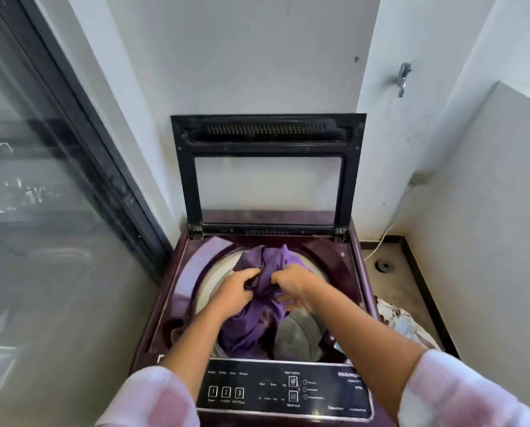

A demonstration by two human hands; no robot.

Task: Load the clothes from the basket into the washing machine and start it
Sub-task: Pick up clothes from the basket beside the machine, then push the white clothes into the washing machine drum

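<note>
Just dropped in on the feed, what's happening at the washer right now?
A person is loading laundry. The left hand and right hand both grip a bunched purple garment over the open drum of a top-loading washing machine; its lower part already hangs inside. The lid stands upright against the wall. The control panel at the front is untouched, so the machine does not look started. More clothes sit low to the right of the machine.

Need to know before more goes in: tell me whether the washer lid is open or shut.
Open. The lid stands upright against the wall, and both hands hold purple cloth over the exposed drum.
</note>
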